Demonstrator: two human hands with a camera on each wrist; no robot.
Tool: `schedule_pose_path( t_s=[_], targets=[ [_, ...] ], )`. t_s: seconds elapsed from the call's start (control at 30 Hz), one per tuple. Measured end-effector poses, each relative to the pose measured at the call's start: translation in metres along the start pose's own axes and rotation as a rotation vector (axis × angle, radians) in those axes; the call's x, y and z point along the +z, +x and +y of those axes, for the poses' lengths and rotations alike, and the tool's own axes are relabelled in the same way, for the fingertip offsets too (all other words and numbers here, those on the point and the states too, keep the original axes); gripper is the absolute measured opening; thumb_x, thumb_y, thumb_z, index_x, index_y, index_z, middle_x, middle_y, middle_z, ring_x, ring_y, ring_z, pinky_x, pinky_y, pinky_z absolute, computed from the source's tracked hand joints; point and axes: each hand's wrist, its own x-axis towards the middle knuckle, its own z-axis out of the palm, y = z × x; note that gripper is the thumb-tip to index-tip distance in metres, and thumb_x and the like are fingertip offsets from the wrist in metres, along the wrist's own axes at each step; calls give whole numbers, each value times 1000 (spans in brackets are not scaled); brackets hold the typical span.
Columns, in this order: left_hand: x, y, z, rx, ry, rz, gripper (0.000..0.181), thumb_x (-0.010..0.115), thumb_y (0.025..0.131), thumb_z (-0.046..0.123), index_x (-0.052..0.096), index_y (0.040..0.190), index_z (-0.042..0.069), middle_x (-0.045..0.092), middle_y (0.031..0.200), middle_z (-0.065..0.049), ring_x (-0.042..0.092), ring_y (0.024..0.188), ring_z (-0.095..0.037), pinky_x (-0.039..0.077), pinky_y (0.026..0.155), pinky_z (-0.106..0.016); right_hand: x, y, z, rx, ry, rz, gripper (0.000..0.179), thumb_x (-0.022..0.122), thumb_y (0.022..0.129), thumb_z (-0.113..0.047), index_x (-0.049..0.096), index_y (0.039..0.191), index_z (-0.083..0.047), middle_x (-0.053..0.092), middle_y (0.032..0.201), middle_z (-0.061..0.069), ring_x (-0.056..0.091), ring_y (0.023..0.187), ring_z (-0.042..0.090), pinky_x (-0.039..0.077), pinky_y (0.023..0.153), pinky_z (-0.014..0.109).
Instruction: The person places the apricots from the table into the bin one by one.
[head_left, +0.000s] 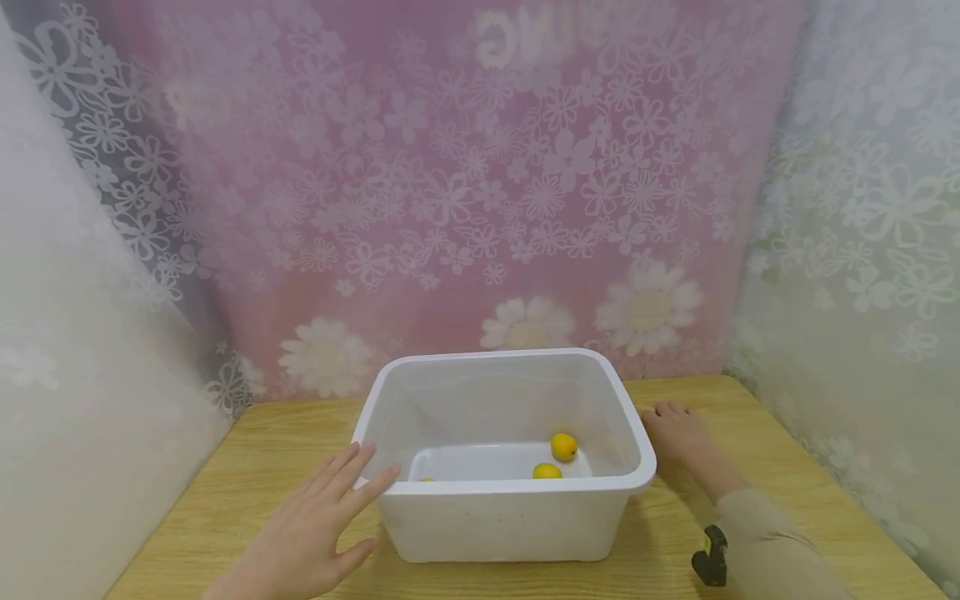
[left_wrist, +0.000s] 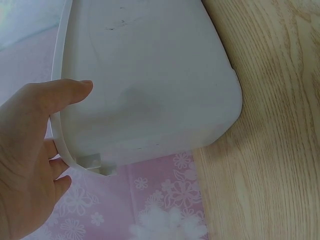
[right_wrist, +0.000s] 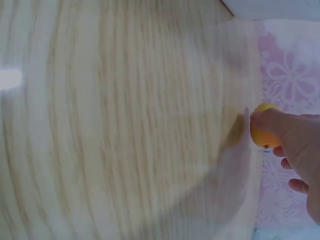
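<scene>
A white plastic tub (head_left: pixel 510 521) stands on the table with lemons inside. One lemon (head_left: pixel 564 447) lies near its right wall and another lemon (head_left: pixel 547 471) is partly hidden by the front rim. My left hand (head_left: pixel 307 521) is at the tub's front left corner, its fingers straight and spread over the rim (left_wrist: pixel 57 70); the thumb points along the outer wall. Right of the tub, my right hand (head_left: pixel 678 437) is held above the table. In the right wrist view, the right hand (right_wrist: pixel 300 150) pinches a lemon (right_wrist: pixel 262 135) between thumb and fingers.
The wooden table (head_left: pixel 247 475) ends at a pink flowered curtain (head_left: pixel 450 208) behind the tub. Pale flowered sheets hang at the left and right sides. A black strap piece (head_left: pixel 710 557) sits at the right sleeve. A yellow sliver (head_left: pixel 427 479) shows above the tub's front rim.
</scene>
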Motion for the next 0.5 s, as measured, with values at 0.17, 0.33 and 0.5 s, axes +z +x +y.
schedule_pose_path(
  t_s=[0.17, 0.33, 0.5],
  targets=[
    [1, 0, -1, 9, -8, 8, 76, 70, 76, 38, 39, 143, 19, 39, 141, -20, 39, 125, -38, -2, 110, -21, -10, -5, 8, -18, -5, 56, 36, 73, 74, -37, 59, 91, -7, 52, 85, 9, 50, 85, 34, 42, 72, 54],
    [1, -1, -2, 14, -18, 18, 62, 41, 92, 54, 38, 143, 20, 39, 141, -20, 40, 125, -38, -2, 110, -21, -20, -8, 15, -37, -42, 81, 40, 75, 72, -37, 61, 94, -7, 52, 84, 7, 50, 82, 30, 43, 68, 51],
    [2, 0, -2, 15, -14, 21, 63, 29, 93, 57, 39, 142, 19, 40, 140, -20, 41, 124, -38, -2, 110, -20, -31, -11, 17, -65, -21, 112, 37, 77, 71, -30, 61, 93, -6, 50, 82, 6, 49, 79, 29, 42, 66, 50]
  ],
)
